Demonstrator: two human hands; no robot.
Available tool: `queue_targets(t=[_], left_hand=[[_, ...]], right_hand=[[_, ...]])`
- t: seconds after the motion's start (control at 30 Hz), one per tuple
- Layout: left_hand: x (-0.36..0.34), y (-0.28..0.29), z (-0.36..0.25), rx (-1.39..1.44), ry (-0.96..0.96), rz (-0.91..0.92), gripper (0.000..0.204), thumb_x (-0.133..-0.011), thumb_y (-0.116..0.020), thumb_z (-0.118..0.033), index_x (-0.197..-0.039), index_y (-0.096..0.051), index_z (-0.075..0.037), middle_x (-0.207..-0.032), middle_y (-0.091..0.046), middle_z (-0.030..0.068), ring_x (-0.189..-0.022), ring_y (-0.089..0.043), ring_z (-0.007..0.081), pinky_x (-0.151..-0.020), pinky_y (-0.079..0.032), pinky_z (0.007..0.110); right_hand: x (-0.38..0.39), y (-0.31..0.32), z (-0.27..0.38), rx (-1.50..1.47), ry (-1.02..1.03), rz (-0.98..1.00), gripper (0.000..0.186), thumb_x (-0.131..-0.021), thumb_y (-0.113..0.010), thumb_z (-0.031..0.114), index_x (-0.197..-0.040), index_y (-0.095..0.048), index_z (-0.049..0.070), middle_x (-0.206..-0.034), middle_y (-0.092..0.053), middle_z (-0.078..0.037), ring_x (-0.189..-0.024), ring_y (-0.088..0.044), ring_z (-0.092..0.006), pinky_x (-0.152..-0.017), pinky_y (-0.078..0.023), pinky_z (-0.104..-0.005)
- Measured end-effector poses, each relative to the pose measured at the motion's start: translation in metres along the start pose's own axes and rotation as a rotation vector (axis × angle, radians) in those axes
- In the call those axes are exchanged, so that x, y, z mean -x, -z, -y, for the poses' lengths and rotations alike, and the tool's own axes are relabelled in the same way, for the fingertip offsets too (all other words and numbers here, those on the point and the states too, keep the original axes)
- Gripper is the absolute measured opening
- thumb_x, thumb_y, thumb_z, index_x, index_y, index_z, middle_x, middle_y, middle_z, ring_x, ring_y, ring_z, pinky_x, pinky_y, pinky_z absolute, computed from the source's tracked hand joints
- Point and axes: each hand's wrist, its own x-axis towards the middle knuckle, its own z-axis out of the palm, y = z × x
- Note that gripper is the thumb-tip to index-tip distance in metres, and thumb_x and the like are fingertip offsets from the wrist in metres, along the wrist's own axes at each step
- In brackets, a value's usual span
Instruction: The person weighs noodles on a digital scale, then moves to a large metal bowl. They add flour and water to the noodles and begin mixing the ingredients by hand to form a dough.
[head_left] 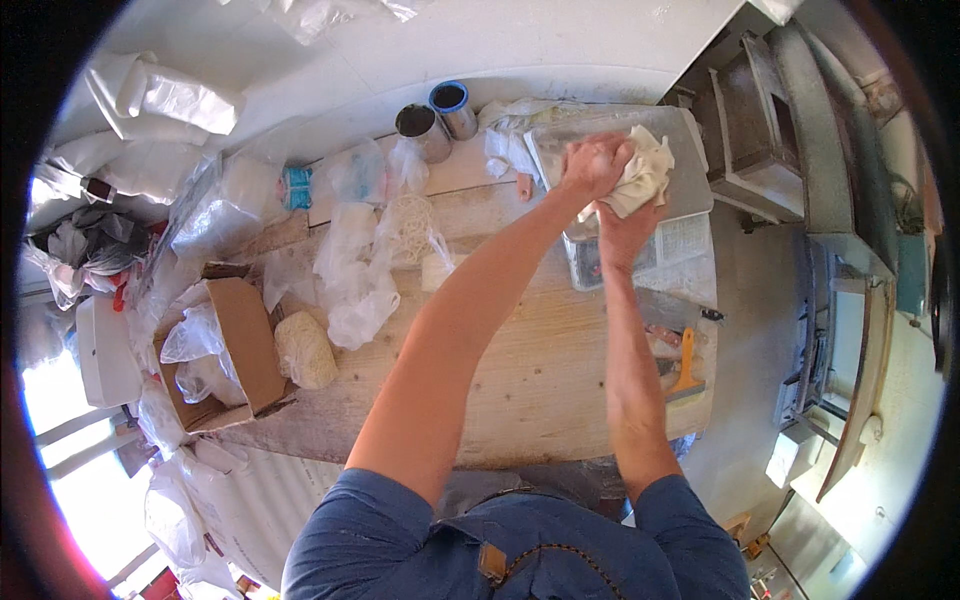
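A crumpled cream-white cloth (646,178) is bunched between my two hands at the far right of the wooden table. My left hand (598,165) is closed on its left side. My right hand (630,232) grips it from the near side, its fingers partly hidden by the folds. Under the cloth lies a grey, flat-topped panel or lid (690,200); the hands cover part of it. At its near edge shows a clear plastic container (588,268), partly hidden by my right hand and wrist.
A yellow-handled scraper (687,365) lies on the table's right side. Two cans (424,132) stand at the back. Plastic bags (357,285), a cream-coloured bundle (305,350) and an open cardboard box (255,345) occupy the left. Wooden furniture (750,130) stands beyond the right edge.
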Motion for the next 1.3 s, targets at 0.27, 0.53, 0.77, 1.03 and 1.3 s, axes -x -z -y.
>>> queue_targets(t=[0.27, 0.53, 0.77, 1.03, 1.3], left_hand=[[0.032, 0.015, 0.051, -0.185, -0.192, -0.304, 0.044, -0.1, -0.058, -0.034, -0.137, -0.067, -0.014, -0.147, -0.06, 0.0112, -0.136, -0.051, 0.0349, -0.113, -0.033, 0.053], [0.233, 0.233, 0.154, -0.649, 0.366, -0.131, 0.101, -0.073, -0.083, -0.012, -0.162, -0.036, -0.01, -0.16, -0.044, 0.0236, -0.15, -0.04, 0.0415, -0.119, -0.037, 0.053], [0.263, 0.25, 0.208, -0.583, 0.392, -0.165, 0.078, -0.079, -0.082, -0.019, -0.149, -0.053, -0.003, -0.138, -0.062, 0.0255, -0.127, -0.06, 0.0419, -0.106, -0.05, 0.047], [0.264, 0.307, 0.16, -0.193, 0.618, -0.405, 0.038, -0.086, -0.078, -0.014, -0.12, -0.075, 0.003, -0.096, -0.076, 0.0105, -0.085, -0.07, 0.0211, -0.076, -0.055, 0.034], [0.195, 0.279, 0.0, 0.4, 0.432, -0.496, 0.025, -0.097, -0.07, -0.012, -0.118, -0.074, 0.0, -0.1, -0.075, 0.0033, -0.083, -0.068, 0.0104, -0.074, -0.056, 0.027]], right_hand=[[0.001, -0.011, -0.006, 0.152, -0.041, 0.045, 0.115, -0.062, -0.094, 0.027, -0.157, -0.034, 0.006, -0.152, -0.039, -0.032, -0.141, -0.04, -0.0512, -0.116, -0.036, -0.0573], [0.014, -0.001, 0.002, 0.012, -0.063, 0.114, 0.124, -0.072, -0.095, 0.021, -0.164, -0.016, -0.001, -0.16, -0.022, -0.04, -0.149, -0.028, -0.0543, -0.121, -0.032, -0.0529], [0.018, -0.023, 0.036, 0.081, -0.151, -0.005, 0.113, -0.079, -0.09, 0.019, -0.163, -0.017, -0.002, -0.164, -0.014, -0.039, -0.151, -0.025, -0.0542, -0.123, -0.027, -0.0542], [0.076, 0.095, -0.006, 0.002, -0.051, 0.185, 0.078, -0.094, -0.074, 0.018, -0.156, -0.032, -0.006, -0.156, -0.039, -0.031, -0.147, -0.036, -0.0479, -0.123, -0.027, -0.0543], [0.126, 0.13, -0.026, -0.151, -0.025, 0.368, 0.064, -0.098, -0.068, 0.012, -0.154, -0.04, -0.003, -0.148, -0.05, -0.026, -0.135, -0.049, -0.0449, -0.116, -0.037, -0.0512]])
